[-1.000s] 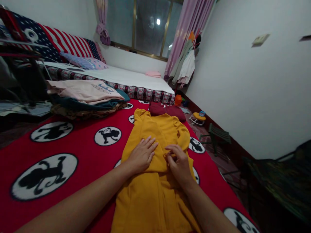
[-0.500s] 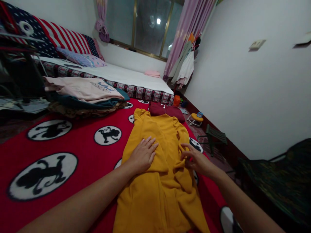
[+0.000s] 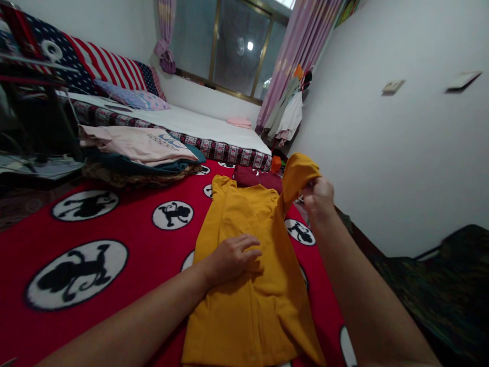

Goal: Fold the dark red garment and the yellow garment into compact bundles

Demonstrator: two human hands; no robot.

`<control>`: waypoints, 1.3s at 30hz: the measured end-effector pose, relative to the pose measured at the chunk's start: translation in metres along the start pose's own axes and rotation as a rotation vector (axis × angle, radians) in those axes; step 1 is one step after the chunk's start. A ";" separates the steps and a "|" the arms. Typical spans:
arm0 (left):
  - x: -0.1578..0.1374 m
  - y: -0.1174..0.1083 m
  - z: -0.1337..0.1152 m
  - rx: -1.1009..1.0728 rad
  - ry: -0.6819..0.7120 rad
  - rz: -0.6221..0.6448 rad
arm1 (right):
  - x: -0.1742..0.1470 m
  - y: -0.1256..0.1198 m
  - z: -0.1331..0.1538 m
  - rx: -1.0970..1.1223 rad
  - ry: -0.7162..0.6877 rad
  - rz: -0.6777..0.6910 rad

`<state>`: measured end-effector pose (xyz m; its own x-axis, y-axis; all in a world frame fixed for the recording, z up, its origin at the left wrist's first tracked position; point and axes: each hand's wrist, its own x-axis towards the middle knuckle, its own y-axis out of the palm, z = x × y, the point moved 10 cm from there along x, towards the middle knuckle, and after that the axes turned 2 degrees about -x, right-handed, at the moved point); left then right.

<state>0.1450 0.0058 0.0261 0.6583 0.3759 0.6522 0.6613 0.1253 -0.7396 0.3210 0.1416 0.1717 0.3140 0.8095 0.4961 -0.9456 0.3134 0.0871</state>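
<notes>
A mustard-yellow dress (image 3: 244, 311) with long sleeves and gathered shoulders lies spread on a red blanket, its neck end away from me. My left hand (image 3: 235, 257) rests on the middle of it, over the end of the left-side sleeve, which is folded inward across the front. The fingers there are slightly bent and a little apart. Raised above the dress's right edge, my right hand (image 3: 319, 196) is closed round the other sleeve (image 3: 298, 176), which rises from the shoulder and bunches at the grip.
The red blanket (image 3: 141, 270) carries black monkey prints in white ovals. Beyond the neckline lies a folded maroon garment (image 3: 248, 176). A stack of folded clothes (image 3: 141, 148) stands at the left. A white-topped bed (image 3: 202, 122) is behind, and a camouflage-patterned seat (image 3: 431, 285) is on the right.
My right hand has gripped the right-side sleeve and lifted it up and away from the dress. My left hand has slid slightly down and right, its fingers now more bent.
</notes>
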 end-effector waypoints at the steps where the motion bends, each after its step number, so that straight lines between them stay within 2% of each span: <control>1: -0.002 -0.002 0.002 -0.006 -0.021 -0.005 | -0.009 0.028 0.005 0.051 0.016 0.081; 2: -0.004 -0.004 0.006 -0.014 -0.050 -0.010 | -0.024 0.062 0.008 0.083 0.047 0.238; 4: -0.008 -0.006 0.013 -0.031 -0.114 -0.006 | -0.075 0.122 0.008 0.035 0.142 0.653; 5: -0.009 -0.006 0.016 -0.038 -0.136 0.001 | -0.099 0.134 0.008 -0.016 0.149 0.770; 7: -0.010 -0.006 0.017 -0.053 -0.143 0.003 | -0.134 0.131 0.006 -0.155 0.097 0.856; 9: -0.009 -0.006 0.015 -0.070 -0.123 -0.013 | -0.149 0.100 -0.003 -0.344 0.018 0.792; 11: -0.007 -0.008 0.016 -0.081 -0.118 -0.048 | -0.155 0.055 -0.018 -0.565 -0.034 0.691; 14: -0.005 -0.016 0.026 -0.073 -0.192 -0.127 | -0.168 -0.010 -0.039 -0.832 -0.082 0.590; 17: -0.006 -0.027 0.046 -0.026 -0.322 -0.205 | -0.192 -0.062 -0.056 -1.037 -0.003 0.569; 20: -0.010 -0.036 0.076 0.116 -0.498 -0.221 | -0.217 -0.099 -0.063 -1.144 0.134 0.527; 23: -0.017 -0.037 0.114 0.287 -0.687 -0.126 | -0.238 -0.114 -0.065 -1.127 0.248 0.516; 26: -0.024 -0.035 0.151 0.361 -0.811 0.010 | -0.252 -0.112 -0.064 -1.061 0.279 0.535; 29: -0.025 -0.036 0.174 0.361 -0.842 0.116 | -0.259 -0.110 -0.065 -0.965 0.326 0.530; 32: -0.021 -0.041 0.184 0.387 -0.823 0.190 | -0.260 -0.111 -0.070 -0.800 0.409 0.512; 36: -0.013 -0.057 0.198 0.404 -0.862 0.187 | -0.249 -0.122 -0.074 -0.598 0.506 0.382; 39: -0.004 -0.077 0.216 0.231 -0.972 0.076 | -0.236 -0.126 -0.066 -0.414 0.527 0.248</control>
<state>0.0139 0.1926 0.0449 0.0482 0.9645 0.2595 0.4760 0.2062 -0.8549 0.3717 -0.0558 -0.0132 0.1922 0.9808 -0.0336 -0.9173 0.1674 -0.3612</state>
